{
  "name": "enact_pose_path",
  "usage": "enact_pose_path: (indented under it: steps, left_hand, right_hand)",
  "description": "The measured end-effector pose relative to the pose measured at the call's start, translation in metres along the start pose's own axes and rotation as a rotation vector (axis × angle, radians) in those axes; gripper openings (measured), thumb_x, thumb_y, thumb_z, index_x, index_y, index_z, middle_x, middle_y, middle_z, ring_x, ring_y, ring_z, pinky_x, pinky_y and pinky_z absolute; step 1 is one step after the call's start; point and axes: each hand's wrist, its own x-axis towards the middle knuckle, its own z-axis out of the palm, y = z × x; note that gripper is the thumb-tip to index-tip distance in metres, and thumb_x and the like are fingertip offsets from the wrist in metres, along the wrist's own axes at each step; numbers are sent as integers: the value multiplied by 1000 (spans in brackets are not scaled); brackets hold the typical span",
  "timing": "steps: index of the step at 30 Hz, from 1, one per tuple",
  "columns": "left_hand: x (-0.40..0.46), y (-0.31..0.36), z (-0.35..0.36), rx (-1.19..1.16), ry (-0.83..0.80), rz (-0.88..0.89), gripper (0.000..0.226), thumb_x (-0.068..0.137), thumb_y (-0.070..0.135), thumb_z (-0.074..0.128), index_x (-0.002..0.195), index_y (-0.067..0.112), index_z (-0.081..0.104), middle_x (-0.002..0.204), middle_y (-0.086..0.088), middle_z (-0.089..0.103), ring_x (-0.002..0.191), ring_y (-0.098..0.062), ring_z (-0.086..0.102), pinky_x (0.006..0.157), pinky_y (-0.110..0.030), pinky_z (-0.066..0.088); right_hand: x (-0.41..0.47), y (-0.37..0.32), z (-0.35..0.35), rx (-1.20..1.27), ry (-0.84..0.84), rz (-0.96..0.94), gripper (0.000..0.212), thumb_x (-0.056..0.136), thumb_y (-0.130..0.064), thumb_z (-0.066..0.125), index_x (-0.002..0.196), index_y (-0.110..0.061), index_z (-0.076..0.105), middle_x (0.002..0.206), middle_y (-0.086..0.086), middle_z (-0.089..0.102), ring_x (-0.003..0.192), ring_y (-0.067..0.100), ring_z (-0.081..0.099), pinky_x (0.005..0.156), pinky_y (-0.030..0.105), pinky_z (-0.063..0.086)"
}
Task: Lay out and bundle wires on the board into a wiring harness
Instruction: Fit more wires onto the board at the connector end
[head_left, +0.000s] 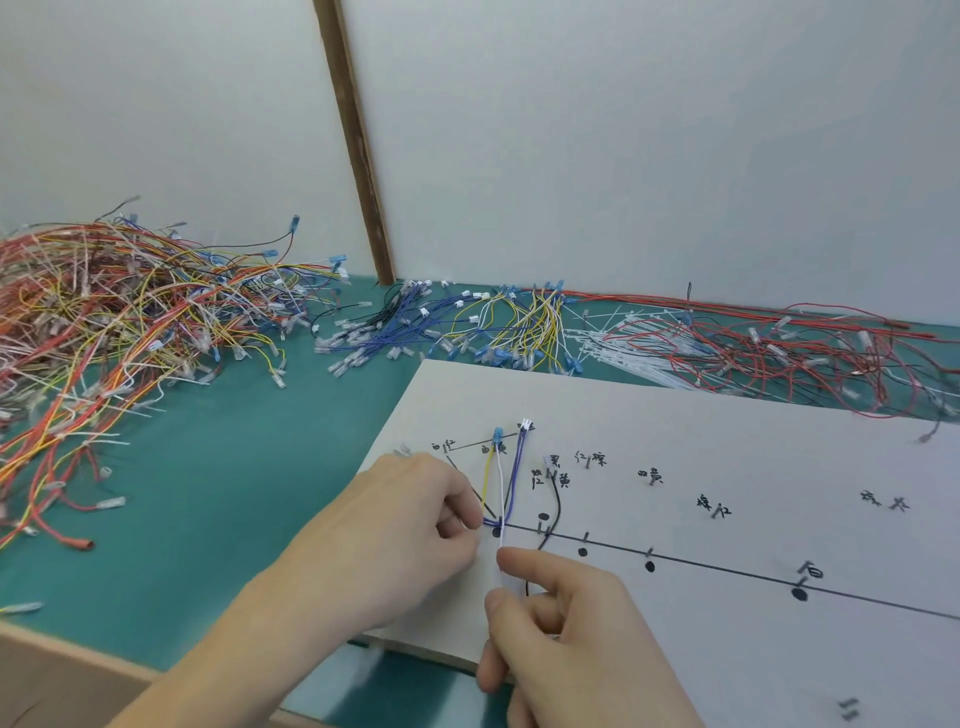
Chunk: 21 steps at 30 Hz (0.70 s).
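Note:
A white harness board (727, 441) with drawn black lines, dots, handwritten labels and small pegs lies in front of me. A yellow and a white wire (500, 483) run down from a blue connector (497, 435); a pair of blue wires (515, 478) hangs from a white connector (526, 425). A black wire (557, 504) curves from a peg further right. My left hand (405, 535) pinches the blue wires at the peg where the lines meet. My right hand (566, 629) pinches the white wire's lower end and pulls it toward me.
A big tangle of red, orange and yellow wires (104, 322) covers the green mat (234, 467) at the left. Blue, yellow and white wire bundles (467, 327), white cable ties (623, 343) and red wires (805, 343) lie behind the board along the wall.

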Motion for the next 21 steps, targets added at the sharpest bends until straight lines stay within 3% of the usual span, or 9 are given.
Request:
enact_pose_path:
  steps: [6,8,10,12,18,21]
  left_hand:
    - [6,9,19,-153,-26,-69,4,83,29,69,82,32,72,72,26,72,65,9,65,58,-13,50]
    - [6,7,22,-249,-40,-99,5,84,27,70,82,29,74,70,17,74,62,1,69,59,-21,55]
    - [3,5,22,-371,-79,-119,7,88,23,69,84,22,74,69,4,76,64,-16,74,62,-33,61]
    - [2,6,21,-435,-95,-121,9,90,21,69,84,17,74,68,-1,76,65,-25,75,64,-36,63]
    - [11,12,17,-451,-128,-139,8,88,15,76,88,11,69,66,-6,75,59,-23,73,55,-31,61]
    - [14,13,15,-459,-159,-145,6,88,6,70,92,7,66,66,-7,75,54,-20,71,52,-31,59]
  right_hand:
    - [-4,-2,0,119,-17,49,25,99,-19,54,107,-42,51,72,5,77,45,20,61,50,23,47]
    - [-5,-3,-1,143,-11,57,27,99,-19,54,105,-44,51,72,5,77,46,21,61,48,23,48]
    - [-6,-4,-1,148,-33,53,26,99,-20,53,100,-45,56,73,5,78,47,22,62,50,24,49]
    - [-8,-5,2,137,-62,41,31,97,-21,52,94,-50,61,76,3,78,50,23,64,54,26,50]
    - [-10,-11,4,36,-106,3,56,98,-22,47,85,-76,53,82,-5,80,67,31,75,70,32,60]
    - [-9,-14,-1,-77,-117,-21,48,96,-24,48,89,-71,57,85,-3,80,73,28,76,83,37,61]
